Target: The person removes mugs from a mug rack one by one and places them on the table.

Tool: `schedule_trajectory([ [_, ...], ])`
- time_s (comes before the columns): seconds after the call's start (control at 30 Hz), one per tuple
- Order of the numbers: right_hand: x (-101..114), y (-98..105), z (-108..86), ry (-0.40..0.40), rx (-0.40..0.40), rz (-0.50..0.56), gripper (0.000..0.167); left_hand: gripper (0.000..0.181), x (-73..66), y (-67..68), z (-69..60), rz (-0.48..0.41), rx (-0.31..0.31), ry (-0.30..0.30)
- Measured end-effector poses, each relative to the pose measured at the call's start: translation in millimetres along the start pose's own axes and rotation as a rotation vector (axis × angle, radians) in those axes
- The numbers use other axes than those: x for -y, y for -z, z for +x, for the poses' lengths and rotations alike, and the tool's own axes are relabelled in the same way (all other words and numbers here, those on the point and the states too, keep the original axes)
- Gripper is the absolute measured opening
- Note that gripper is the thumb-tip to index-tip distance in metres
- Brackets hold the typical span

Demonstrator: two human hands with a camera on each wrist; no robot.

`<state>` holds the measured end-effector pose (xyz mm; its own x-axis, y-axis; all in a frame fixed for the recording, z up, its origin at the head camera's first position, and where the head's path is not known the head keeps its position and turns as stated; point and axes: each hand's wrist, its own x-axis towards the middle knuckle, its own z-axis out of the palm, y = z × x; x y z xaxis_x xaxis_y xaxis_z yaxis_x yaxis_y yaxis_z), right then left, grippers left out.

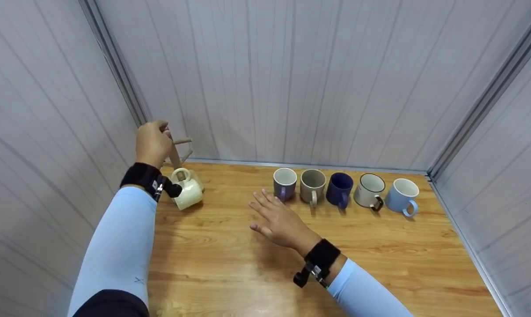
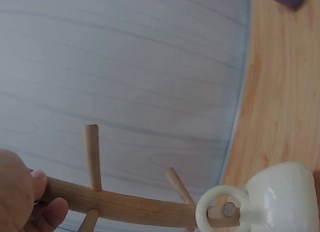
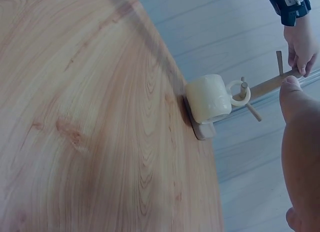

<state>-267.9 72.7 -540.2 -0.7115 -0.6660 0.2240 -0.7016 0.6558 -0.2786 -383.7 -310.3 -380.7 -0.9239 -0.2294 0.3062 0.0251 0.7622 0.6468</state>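
At the back left stands a wooden mug tree [image 2: 135, 207] with short pegs. My left hand [image 1: 153, 143] grips the top of its post, as the left wrist view also shows. A cream mug [image 1: 188, 193] hangs by its handle from a low peg, tilted, close above the base [image 3: 204, 131]. My right hand [image 1: 283, 222] hovers over the table with its fingers spread and holds nothing. Nearest to its fingertips is a purple-grey mug [image 1: 284, 182] with a white inside.
Right of the purple-grey mug, a row continues along the back wall: a taupe mug [image 1: 312, 185], a dark blue mug [image 1: 339, 189], a white mug with a black handle [image 1: 369, 191] and a light blue mug [image 1: 401, 196]. Panel walls enclose the wooden table [image 1: 212, 264].
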Motion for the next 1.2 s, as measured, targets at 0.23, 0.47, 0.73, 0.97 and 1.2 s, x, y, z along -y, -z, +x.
schedule_trajectory([
  [0.23, -4.2, 2.0, 0.4, -0.005, 0.001, -0.007, 0.07, 0.051, 4.5, -2.9, -13.9, -0.096, -0.002, 0.015],
  [0.47, -6.2, -0.4, 1.0, -0.007, -0.003, 0.016, 0.067, 0.037, 22.2, -32.6, -39.1, -0.149, -0.281, -0.062],
  [0.73, -5.7, -0.9, 2.1, -0.005, -0.008, 0.028, 0.069, 0.034, 72.9, -81.5, -78.4, -0.231, -0.481, -0.024],
  [0.97, -6.6, -1.8, -2.8, -0.003, 0.001, 0.025, 0.071, 0.07, 122.2, -105.9, -96.6, -0.311, -0.2, 0.298],
  [1.2, -6.3, -0.7, -11.1, 0.008, 0.019, 0.017, 0.071, 0.105, 147.1, -119.0, -108.6, -0.529, 0.186, 0.39],
])
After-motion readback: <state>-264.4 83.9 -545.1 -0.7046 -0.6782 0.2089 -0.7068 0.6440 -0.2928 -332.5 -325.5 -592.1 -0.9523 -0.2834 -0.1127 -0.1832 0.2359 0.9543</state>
